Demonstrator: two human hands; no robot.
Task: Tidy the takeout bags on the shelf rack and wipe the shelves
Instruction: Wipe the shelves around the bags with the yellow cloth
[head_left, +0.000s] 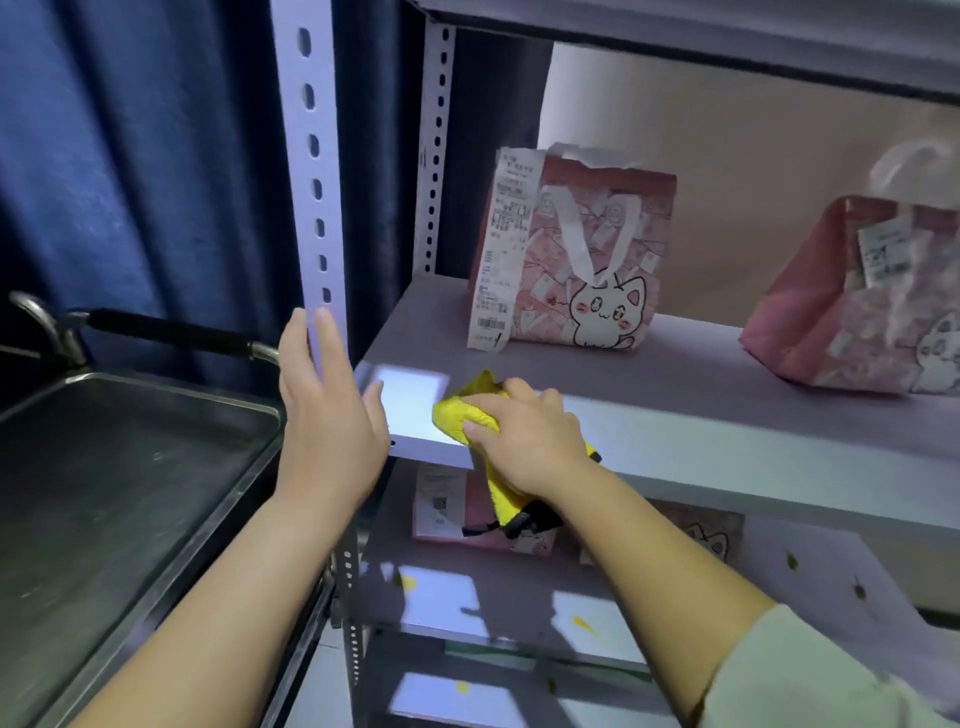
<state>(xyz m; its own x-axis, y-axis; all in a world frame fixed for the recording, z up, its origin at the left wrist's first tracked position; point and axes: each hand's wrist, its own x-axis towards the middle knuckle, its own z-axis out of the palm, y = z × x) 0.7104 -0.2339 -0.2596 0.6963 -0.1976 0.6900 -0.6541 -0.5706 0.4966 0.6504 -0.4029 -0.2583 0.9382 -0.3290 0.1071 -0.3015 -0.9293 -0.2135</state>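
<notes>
Gripping the one yellow cloth, the right hand curls its fingers over it and presses it on the front lip of the shelf. Just left of it the left hand, fingers straight, lies flat against the upright post. Under the right hand sits one lower bag, perhaps two, partly hidden. Beyond its knuckles stands one cat-print bag with a long receipt hanging loose; a second bag slumps well off to its right. A deep sweep would likely snag that receipt or tip the bag, and the cloth's dangling tail might catch below.

Bare shelf lies between two bags, upright post left.
</notes>
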